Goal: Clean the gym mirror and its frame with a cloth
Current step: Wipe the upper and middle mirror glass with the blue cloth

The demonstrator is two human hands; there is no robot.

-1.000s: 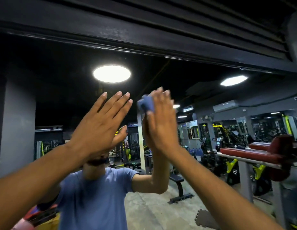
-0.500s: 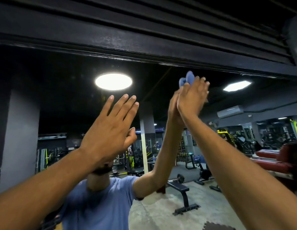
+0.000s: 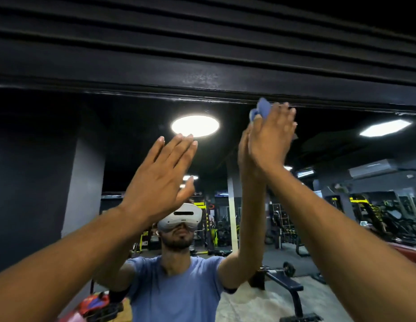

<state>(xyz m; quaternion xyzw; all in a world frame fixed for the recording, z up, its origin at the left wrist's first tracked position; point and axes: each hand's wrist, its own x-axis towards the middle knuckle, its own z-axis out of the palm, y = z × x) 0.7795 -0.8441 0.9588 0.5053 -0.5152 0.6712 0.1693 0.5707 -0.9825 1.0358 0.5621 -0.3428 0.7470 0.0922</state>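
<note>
We're at the top of the mirror (image 3: 109, 140). Right hand (image 3: 269, 138) presses a blue cloth (image 3: 261, 109) flat against the glass, fingers straight, cloth bunched under the palm and poking out above the fingertips, right at the seam where glass meets the black frame (image 3: 202, 77). Left hand (image 3: 158, 180) held up lower and to the left, fingers straight and together, holding nothing; whether it touches the glass we can't tell. Reflection shows the person in a blue shirt (image 3: 179, 289) with a white headset (image 3: 181, 219), a round ceiling light (image 3: 195, 126), a weight bench (image 3: 283, 282) and gym machines behind.

Step in hand, as we judge it: wiping the upper edge of the glass, about to go onto the frame. Next move probably calls for lifting the cloth over the seam onto the frame's lower lip and running it sideways, keeping pressure with a high reach. Much glass below is likely left to do.
</note>
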